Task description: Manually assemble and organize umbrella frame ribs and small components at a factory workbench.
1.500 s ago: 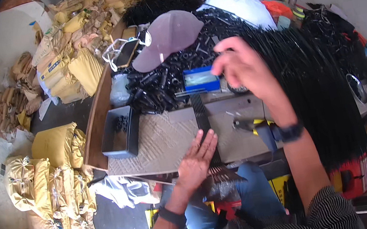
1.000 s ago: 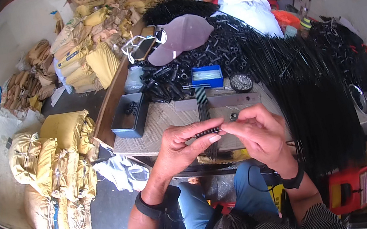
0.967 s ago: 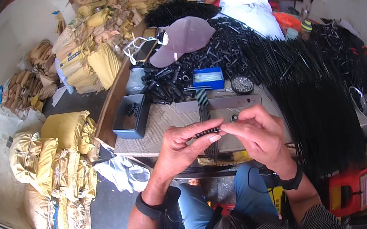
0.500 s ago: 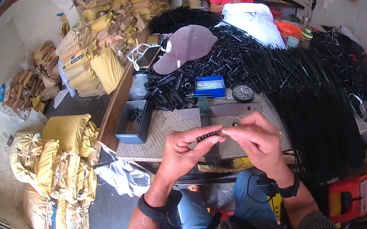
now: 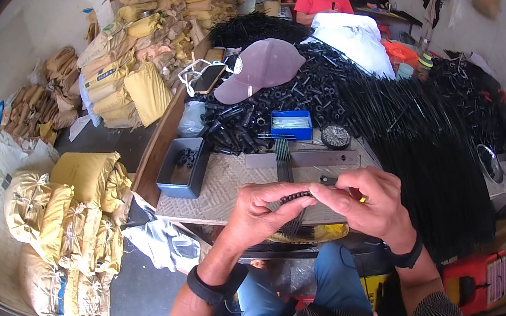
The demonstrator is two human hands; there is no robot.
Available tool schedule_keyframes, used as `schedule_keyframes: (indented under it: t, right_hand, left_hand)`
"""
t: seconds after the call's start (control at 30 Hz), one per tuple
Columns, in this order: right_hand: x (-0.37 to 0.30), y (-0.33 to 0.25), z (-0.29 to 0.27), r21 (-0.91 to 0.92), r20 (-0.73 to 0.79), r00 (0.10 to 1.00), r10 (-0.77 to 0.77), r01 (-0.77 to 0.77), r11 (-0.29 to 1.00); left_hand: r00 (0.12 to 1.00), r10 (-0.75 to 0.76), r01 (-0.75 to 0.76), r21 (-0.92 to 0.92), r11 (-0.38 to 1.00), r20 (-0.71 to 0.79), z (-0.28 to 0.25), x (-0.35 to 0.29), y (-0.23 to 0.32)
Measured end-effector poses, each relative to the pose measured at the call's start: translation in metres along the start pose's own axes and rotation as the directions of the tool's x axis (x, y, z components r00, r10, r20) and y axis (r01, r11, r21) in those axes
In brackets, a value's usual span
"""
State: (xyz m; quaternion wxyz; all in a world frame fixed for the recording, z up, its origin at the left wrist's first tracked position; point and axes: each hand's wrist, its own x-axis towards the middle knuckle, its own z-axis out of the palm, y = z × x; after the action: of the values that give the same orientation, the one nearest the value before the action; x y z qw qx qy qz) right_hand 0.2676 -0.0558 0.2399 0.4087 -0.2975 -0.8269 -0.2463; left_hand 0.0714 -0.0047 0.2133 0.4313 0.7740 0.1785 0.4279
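Since the earliest frame, the left hand [image 5: 259, 214] has been lifted off the flat rods [image 5: 283, 163], and the right hand [image 5: 369, 202] has been brought in to meet it above the near edge of the bench [image 5: 239, 174]. Between them, a row of small black pieces [image 5: 295, 196] is held, lying roughly left to right.

The row is gripped by the left thumb and forefinger, which are closed on it along its length. The right thumb and forefinger are drawn close together at the row's right end; whether anything is pinched between them cannot be told. The remaining right fingers are curled.

Behind the hands, the rods are laid lengthwise from near to far, across a metal bar [image 5: 324, 157]. At their far end a blue box [image 5: 292, 124] is placed, with a dish [image 5: 335, 137] of small silvery parts just to its right. A tool [image 5: 327, 180] is partly hidden by the right hand.

At left, black parts are contained in a grey bin [image 5: 180, 187]. Farther back, a cap [image 5: 264, 65] is rested on a heap of black parts [image 5: 321, 82]. At right, long black strands [image 5: 439, 179] are draped over the bench's near edge.
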Motion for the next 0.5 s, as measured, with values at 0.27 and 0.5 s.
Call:
schedule_keyframes:
  t: [0.27, 0.5]
  right_hand:
    - [0.013, 0.003, -0.006, 0.199, 0.188, 0.980, 0.062, -0.100, 0.975]
    - [0.022, -0.009, 0.001, 0.308, 0.226, 0.969, 0.101, -0.169, 0.936]
  left_hand:
    - [0.997, -0.030, 0.038, -0.118, 0.992, 0.071, -0.005, -0.005, 0.003]
    - [0.987, -0.033, 0.026, 0.042, 0.999, 0.159, -0.014, -0.002, 0.000]
